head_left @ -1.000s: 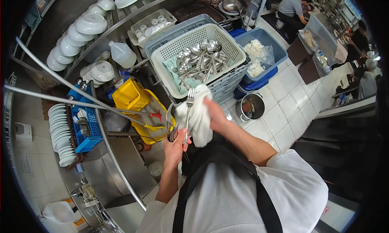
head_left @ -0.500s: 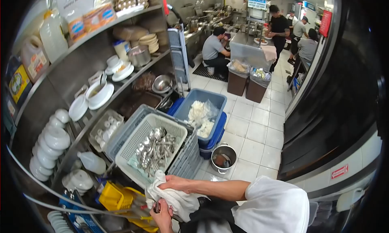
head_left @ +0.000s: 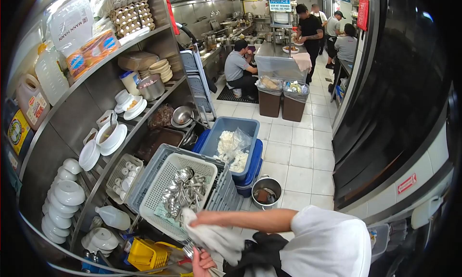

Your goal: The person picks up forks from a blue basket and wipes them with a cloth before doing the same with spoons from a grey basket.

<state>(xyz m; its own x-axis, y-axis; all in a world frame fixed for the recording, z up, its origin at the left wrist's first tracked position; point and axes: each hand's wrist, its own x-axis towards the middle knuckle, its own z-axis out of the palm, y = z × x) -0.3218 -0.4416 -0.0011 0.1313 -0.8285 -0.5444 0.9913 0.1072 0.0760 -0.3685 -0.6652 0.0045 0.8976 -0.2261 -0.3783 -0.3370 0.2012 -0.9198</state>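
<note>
A white cloth [head_left: 214,237] hangs from my right hand [head_left: 208,219], whose fingers are closed on it. Below it, at the bottom, my left hand [head_left: 204,261] is wrapped round some metal cutlery [head_left: 189,249], with fork tines sticking out. Just beyond both hands is a pale perforated basket [head_left: 206,167] holding a heap of spoons and forks [head_left: 183,189]. The cloth's upper end overlaps the basket's near edge.
Stacked grey crates [head_left: 226,192] support the basket. Behind are a blue tub [head_left: 252,127] with white food and a metal pot [head_left: 266,192] on the floor. Shelves [head_left: 130,43] with dishes line the left. Several people are farther back, one crouching person [head_left: 237,67] among them.
The cloth and my right hand have shifted slightly right and down. Fork tines now show above my left hand, which has moved right and lower. The camera view has also shifted.
</note>
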